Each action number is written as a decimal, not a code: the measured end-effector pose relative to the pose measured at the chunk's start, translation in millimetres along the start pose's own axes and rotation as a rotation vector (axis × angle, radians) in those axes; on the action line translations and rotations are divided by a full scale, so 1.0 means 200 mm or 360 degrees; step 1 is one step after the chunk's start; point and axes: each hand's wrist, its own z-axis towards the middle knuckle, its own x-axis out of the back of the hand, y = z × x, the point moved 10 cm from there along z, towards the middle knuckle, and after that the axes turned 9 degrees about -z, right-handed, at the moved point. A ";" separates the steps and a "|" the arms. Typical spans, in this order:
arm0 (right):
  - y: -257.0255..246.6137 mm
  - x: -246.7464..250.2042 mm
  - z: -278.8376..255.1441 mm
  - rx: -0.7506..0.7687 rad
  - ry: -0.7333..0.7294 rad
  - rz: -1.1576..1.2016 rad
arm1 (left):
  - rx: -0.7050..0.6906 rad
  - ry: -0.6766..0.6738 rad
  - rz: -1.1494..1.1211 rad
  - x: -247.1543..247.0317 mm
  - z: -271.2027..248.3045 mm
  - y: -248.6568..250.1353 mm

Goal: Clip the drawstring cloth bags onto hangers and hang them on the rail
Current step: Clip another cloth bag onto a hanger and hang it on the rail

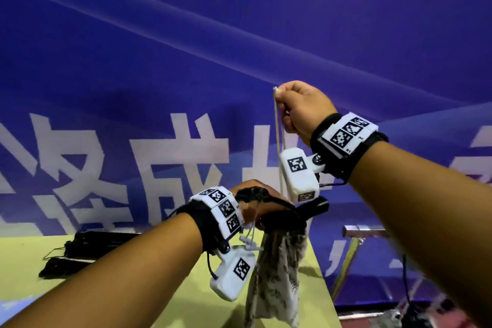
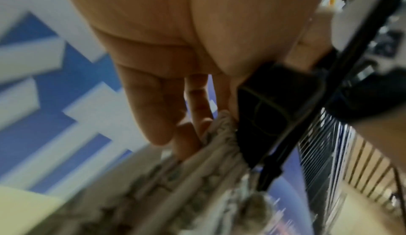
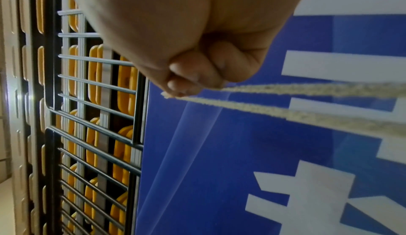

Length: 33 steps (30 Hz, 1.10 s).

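Observation:
A patterned beige drawstring bag [image 1: 277, 274] hangs over the table's right edge from a black clip hanger [image 1: 311, 206]. My left hand [image 1: 255, 197] holds that hanger at the bag's gathered top. In the left wrist view its fingers [image 2: 158, 117] lie along the gathered cloth [image 2: 222, 131] beside the black clip [image 2: 259, 117]. My right hand [image 1: 282, 98] is raised above and pinches the beige drawstring [image 1: 278, 136], stretched taut up from the bag. In the right wrist view two strands of the cord [image 3: 307, 103] run out of the curled fingers [image 3: 193, 75].
More black hangers [image 1: 80, 250] lie in a pile on the yellow-green table [image 1: 159, 282] at the left. A metal rail [image 1: 364, 230] stands lower right beyond the table edge. A blue banner [image 1: 239, 48] fills the background; a wire rack [image 3: 98, 117] stands beside it.

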 end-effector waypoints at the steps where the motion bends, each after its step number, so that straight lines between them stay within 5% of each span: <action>1: 0.01 0.07 -0.02 0.0001 0.0004 0.0020 | -0.0101 -0.0007 0.0064 -0.05 0.02 0.08; 4: 0.04 0.31 -0.08 0.0010 0.0027 0.0060 | -0.0188 0.0044 -0.0237 -0.15 0.10 0.16; 8: 0.11 0.62 -0.19 -0.0007 0.0035 0.0018 | -0.0341 -0.0045 -0.0115 -0.41 0.18 0.30; 13: 0.27 0.97 -0.30 -0.0157 0.0080 -0.0153 | -0.0300 -0.0055 -0.0355 -0.66 0.28 0.45; 23: 0.37 1.42 -0.63 -0.0261 0.0318 -0.0767 | -0.0400 -0.0394 -0.0594 -0.99 0.43 0.75; 26: 0.39 1.57 -0.74 -0.0296 0.0400 -0.1202 | -0.0417 -0.0521 -0.0576 -1.16 0.47 0.77; 33: 0.73 1.91 -0.95 -0.0603 0.0319 -0.1423 | -0.0359 -0.0604 -0.0307 -1.58 0.59 0.63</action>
